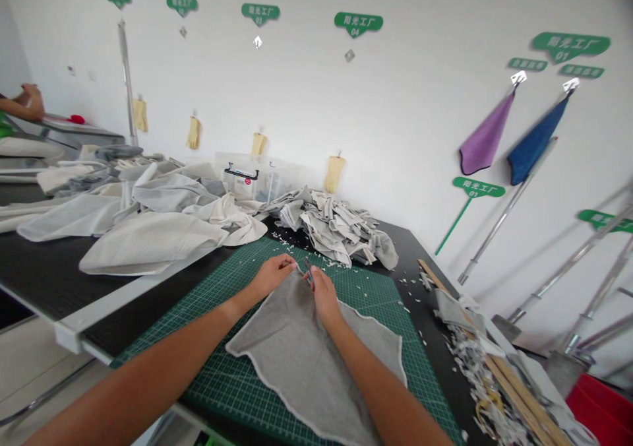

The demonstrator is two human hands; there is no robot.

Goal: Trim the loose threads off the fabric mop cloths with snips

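A grey cloth [297, 347] with a pale stitched edge lies spread on a green cutting mat [198, 393]. At its far corner my left hand [277, 273] is closed, pinching the edge between thumb and fingers. Just to the right, my right hand [324, 293] grips small thread snips [309, 269], their dark blades pointing up and away, close beside that corner. Whether the blades touch the cloth is too small to tell. My right forearm crosses over the cloth and hides part of it.
Behind the mat is a heap of folded grey cloths [336, 225], with white scraps scattered around. Larger pale cloths [153, 235] pile up at left, near a clear plastic box [241, 181]. Wooden strips [514, 386] and trimmings lie along the right edge. Another person's arm [24, 106] shows far left.
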